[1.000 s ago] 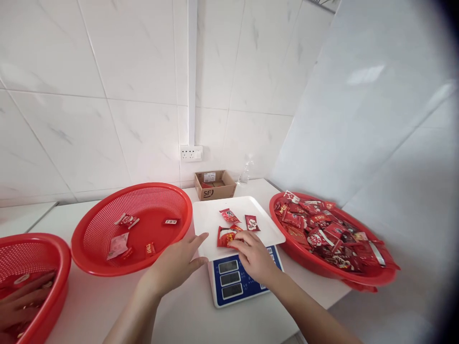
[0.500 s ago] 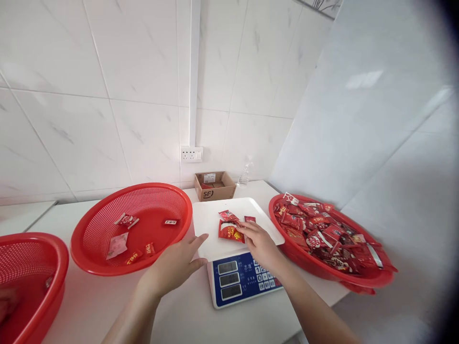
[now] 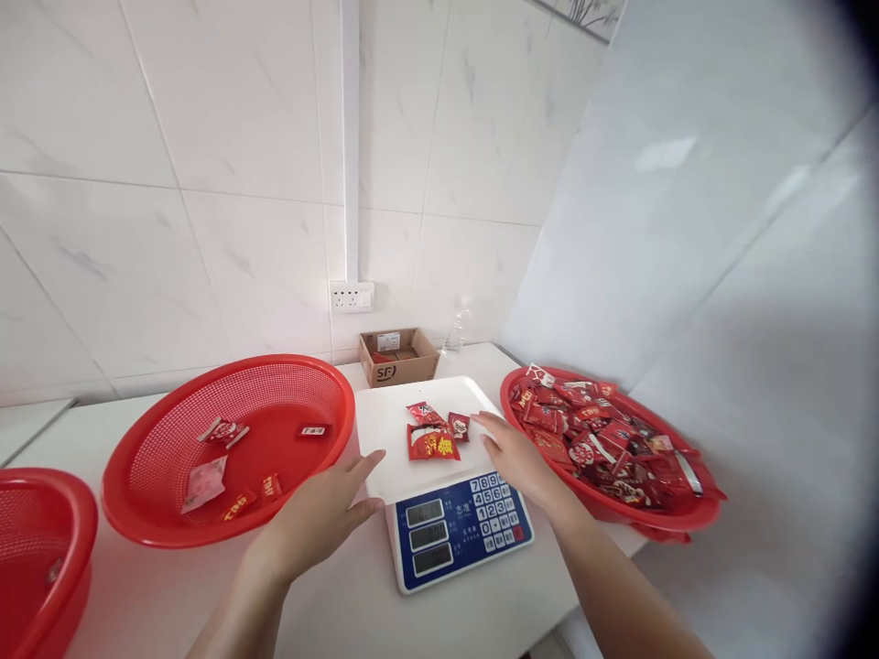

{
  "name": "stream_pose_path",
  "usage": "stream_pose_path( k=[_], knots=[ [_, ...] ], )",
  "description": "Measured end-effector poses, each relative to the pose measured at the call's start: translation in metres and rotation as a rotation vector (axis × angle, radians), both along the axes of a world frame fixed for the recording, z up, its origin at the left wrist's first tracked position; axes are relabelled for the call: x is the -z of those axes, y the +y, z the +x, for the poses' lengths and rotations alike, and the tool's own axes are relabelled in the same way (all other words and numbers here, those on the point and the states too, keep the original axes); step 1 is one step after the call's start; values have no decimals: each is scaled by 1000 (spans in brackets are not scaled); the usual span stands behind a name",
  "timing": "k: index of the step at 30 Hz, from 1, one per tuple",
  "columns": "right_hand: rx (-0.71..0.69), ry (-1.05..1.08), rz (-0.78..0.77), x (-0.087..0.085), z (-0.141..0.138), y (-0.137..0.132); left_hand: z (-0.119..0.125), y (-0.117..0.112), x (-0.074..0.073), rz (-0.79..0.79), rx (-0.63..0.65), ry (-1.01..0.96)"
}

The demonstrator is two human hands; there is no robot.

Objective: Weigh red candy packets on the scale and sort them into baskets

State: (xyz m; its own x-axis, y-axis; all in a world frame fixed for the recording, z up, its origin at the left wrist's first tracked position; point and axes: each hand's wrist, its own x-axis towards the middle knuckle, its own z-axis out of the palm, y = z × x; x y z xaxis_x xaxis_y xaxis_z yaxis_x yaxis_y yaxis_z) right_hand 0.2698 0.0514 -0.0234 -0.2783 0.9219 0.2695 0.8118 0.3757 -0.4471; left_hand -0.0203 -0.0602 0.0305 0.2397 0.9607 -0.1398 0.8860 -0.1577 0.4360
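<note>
A digital scale (image 3: pixel 461 526) with a white pan (image 3: pixel 385 412) stands in front of me. On the pan lie a red and yellow snack packet (image 3: pixel 432 443), a pinkish-red packet (image 3: pixel 424 415) and a small dark red packet (image 3: pixel 459 426), close together. My left hand (image 3: pixel 336 503) hovers by the pan's left edge, thumb and fingers apart, holding nothing. Over the pan's right side is my right hand (image 3: pixel 512 458), fingers stretched out and empty, just right of the small packet. Further right, a red basket (image 3: pixel 687 526) is heaped with red packets (image 3: pixel 604 439).
A red perforated basket (image 3: pixel 288 375) on the left holds several packets. Part of another red basket (image 3: pixel 55 485) shows at the left edge. Behind the scale stand a small cardboard box (image 3: pixel 405 370) and a clear plastic bottle (image 3: pixel 457 329), near the tiled wall.
My right hand has let go of the packets and moved right, uncovering the small dark red one. The view has shifted slightly. A hand seen in the far-left basket is out of view.
</note>
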Motion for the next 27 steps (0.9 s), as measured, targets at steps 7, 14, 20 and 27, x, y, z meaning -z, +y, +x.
stream_pose_path(
  k=[7,14,20,27],
  knots=[
    [409,-328,-202,-20,102,26,-3,3,7,24,7,-19],
    [426,-417,-372,3,140,31,-3,4,10,22,-13,-10],
    [464,-445,-481,6,144,38,-4,5,11,28,-5,1],
    [496,-442,-471,13,145,41,-4,6,10,35,10,14]
  ],
)
